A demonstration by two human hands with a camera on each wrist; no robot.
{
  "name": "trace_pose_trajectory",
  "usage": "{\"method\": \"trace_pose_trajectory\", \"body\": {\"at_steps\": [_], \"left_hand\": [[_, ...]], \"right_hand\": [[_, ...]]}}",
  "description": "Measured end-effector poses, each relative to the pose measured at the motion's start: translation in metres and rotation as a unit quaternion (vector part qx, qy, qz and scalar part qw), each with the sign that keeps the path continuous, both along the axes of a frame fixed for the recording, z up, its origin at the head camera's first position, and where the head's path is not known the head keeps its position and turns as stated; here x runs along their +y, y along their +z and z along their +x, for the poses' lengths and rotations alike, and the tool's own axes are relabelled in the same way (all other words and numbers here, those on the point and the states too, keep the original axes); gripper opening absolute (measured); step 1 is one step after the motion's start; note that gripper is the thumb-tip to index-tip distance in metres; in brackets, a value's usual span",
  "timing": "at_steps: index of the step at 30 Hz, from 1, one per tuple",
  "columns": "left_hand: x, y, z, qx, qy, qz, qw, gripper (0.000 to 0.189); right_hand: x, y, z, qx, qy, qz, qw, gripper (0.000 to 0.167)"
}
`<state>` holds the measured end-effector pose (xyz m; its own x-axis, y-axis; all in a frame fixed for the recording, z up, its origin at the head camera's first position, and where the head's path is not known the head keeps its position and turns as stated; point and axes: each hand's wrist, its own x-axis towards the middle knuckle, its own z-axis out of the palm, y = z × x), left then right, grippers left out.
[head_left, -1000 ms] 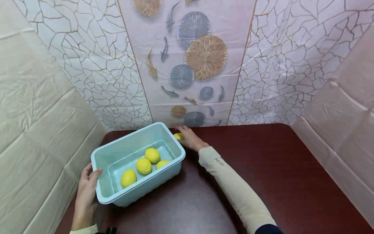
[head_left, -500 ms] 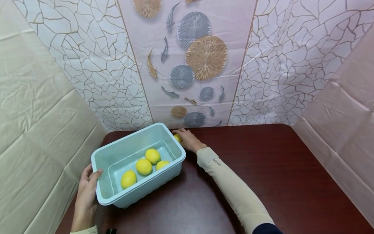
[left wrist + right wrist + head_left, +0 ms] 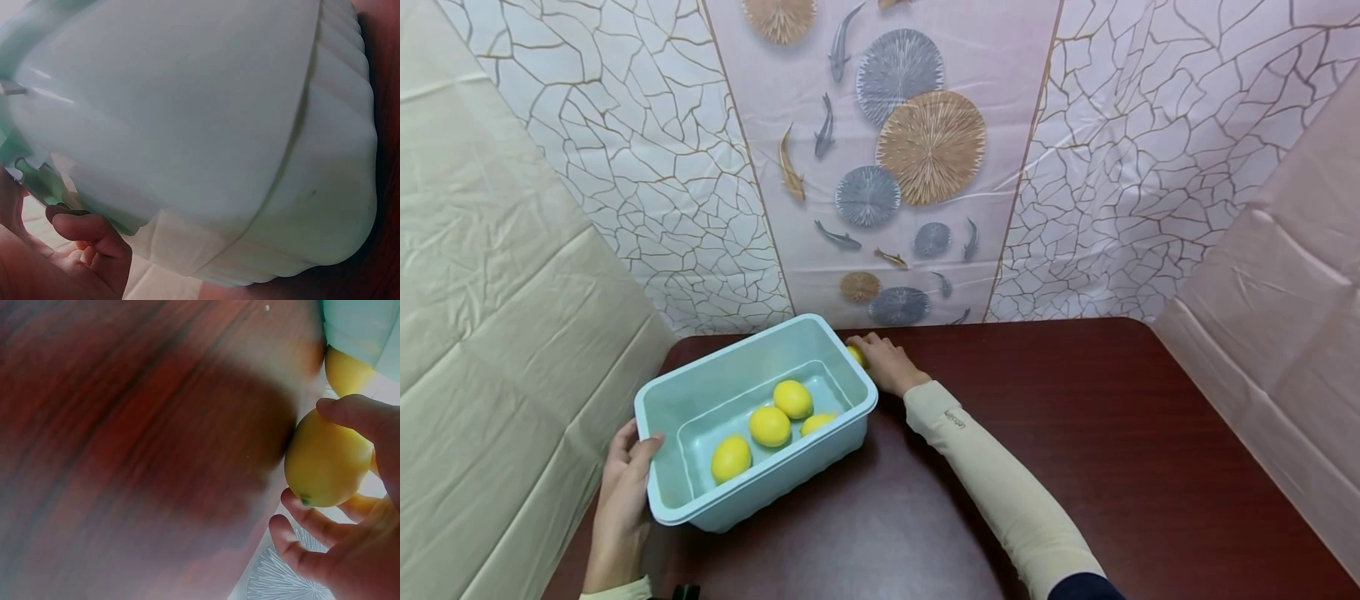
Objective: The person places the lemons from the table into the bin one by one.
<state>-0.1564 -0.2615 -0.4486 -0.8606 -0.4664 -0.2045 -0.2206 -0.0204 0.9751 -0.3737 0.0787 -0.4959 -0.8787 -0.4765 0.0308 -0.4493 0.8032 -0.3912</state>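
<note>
A pale blue-green plastic tub (image 3: pixel 775 492) sits at an angle on the left of the table, with several yellow lemons (image 3: pixel 770 427) on its floor. My left hand (image 3: pixel 619 492) grips its left end, thumb over the rim and fingers outside. Beyond the tub's right end, near the table's back edge, my right hand (image 3: pixel 886 364) holds another lemon (image 3: pixel 328 462) between thumb and fingers. The tub hides part of this lemon in the head view. Close by it in the right wrist view, a further lemon (image 3: pixel 347 370) shows beside the tub wall.
The dark red-brown table (image 3: pixel 1075 450) extends to the right and toward the front. A patterned cloth (image 3: pixel 880 250) hangs along the back edge, and beige cloth panels (image 3: pixel 497 317) stand at the left and right sides.
My right hand has drawn in around the lemon beyond the tub and shifted very slightly toward the front. The tub, the lemons inside it and my left hand stay in place.
</note>
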Motion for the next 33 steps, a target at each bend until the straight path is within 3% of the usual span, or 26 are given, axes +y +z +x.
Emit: {"method": "trace_pose_trajectory", "body": {"at_steps": [7, 17, 33], "left_hand": [[0.0, 0.0, 0.001, 0.013, -0.007, 0.007, 0.9999, 0.065], [0.001, 0.001, -0.001, -0.003, 0.001, 0.002, 1.0, 0.071], [0.001, 0.0, -0.001, -0.01, 0.006, 0.0, 0.9999, 0.07]], "right_hand": [[0.001, -0.002, 0.003, 0.022, 0.015, 0.024, 0.9994, 0.045], [0.002, -0.005, 0.004, 0.027, 0.011, 0.018, 0.9994, 0.043], [0.001, 0.002, 0.011, 0.023, -0.002, -0.056, 0.9982, 0.042]]}}
